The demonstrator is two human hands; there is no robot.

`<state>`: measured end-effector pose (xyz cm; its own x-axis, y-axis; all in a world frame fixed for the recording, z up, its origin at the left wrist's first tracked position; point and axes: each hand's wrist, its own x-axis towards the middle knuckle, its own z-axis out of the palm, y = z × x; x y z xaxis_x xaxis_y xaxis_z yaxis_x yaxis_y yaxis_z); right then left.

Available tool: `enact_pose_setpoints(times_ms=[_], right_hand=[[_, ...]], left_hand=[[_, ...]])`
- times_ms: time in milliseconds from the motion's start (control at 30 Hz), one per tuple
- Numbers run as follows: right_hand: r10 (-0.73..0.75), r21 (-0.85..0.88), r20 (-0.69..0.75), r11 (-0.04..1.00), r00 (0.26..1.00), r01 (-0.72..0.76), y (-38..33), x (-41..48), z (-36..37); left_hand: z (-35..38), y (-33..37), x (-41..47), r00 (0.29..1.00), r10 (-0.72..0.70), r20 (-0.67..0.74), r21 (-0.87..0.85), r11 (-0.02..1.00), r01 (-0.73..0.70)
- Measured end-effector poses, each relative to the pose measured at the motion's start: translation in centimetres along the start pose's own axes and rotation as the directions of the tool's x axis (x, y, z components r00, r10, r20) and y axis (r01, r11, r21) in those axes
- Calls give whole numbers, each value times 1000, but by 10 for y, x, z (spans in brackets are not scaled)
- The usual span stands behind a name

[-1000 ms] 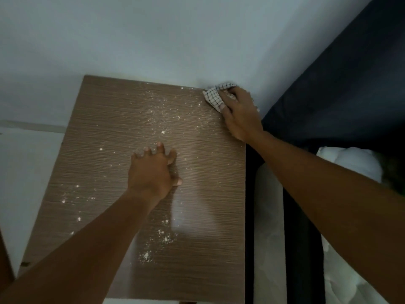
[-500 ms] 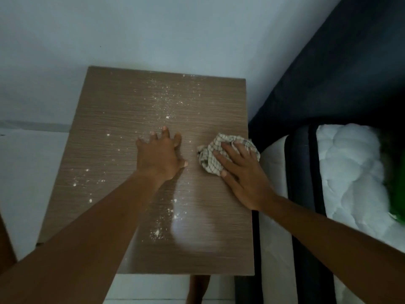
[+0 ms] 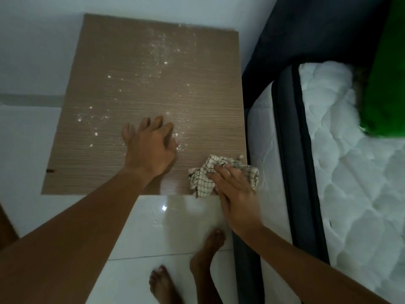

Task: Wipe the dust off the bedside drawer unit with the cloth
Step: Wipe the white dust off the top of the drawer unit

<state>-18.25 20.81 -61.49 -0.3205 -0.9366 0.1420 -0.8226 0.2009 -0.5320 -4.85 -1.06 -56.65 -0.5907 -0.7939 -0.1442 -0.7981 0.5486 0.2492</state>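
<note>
The brown wood-grain top of the bedside drawer unit [image 3: 122, 88] fills the upper middle, with white dust specks [image 3: 161, 48] scattered over its centre and left. My left hand [image 3: 149, 145] rests flat on the top with fingers spread and holds nothing. My right hand [image 3: 235, 187] presses a crumpled checked cloth [image 3: 203, 176] against the front right corner of the top, its fingers flat over the cloth. Part of the cloth hangs past the front edge.
A white quilted mattress [image 3: 341, 172] with a dark border stands directly right of the unit, with a green object [image 3: 385, 69] on it. Glossy white floor tiles [image 3: 166, 229] and my bare feet [image 3: 208, 253] lie below. A pale wall [image 3: 39, 47] is behind.
My right hand has dragged the cloth from the back right corner down the right side to the front right corner. My left hand stayed planted on the top. The camera tilted downward.
</note>
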Motion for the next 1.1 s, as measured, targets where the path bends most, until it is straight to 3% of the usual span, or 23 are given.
enact_pose_setpoints(times_ms=[100, 267, 433, 533, 700, 800, 900, 1100], right_hand=[[14, 114, -52, 993, 999, -8, -38, -16, 14], [243, 471, -77, 864, 967, -179, -85, 18, 2], [461, 524, -172, 791, 871, -315, -43, 146, -46], [433, 512, -293, 824, 853, -242, -10, 247, -65], [250, 300, -334, 942, 909, -149, 34, 376, -59], [212, 16, -96, 977, 972, -212, 67, 411, -29], [201, -269, 102, 948, 974, -168, 74, 415, 1], [161, -316, 77, 940, 984, -129, 50, 436, 31]], left_hand=[[-4, 3, -4, 1000, -22, 7, -29, 999, 22], [-21, -6, 9, 999, -47, -24, -105, 994, 44], [-27, -12, 41, 987, -161, -18, -89, 983, 158], [-24, -6, 67, 967, -254, -16, -64, 965, 253], [-21, -8, 96, 911, -381, -160, -90, 924, 371], [-10, -7, 95, 877, -428, -219, -92, 904, 419], [-3, -4, 95, 860, -449, -244, -119, 893, 433], [3, -9, 97, 857, -449, -252, -121, 894, 432]])
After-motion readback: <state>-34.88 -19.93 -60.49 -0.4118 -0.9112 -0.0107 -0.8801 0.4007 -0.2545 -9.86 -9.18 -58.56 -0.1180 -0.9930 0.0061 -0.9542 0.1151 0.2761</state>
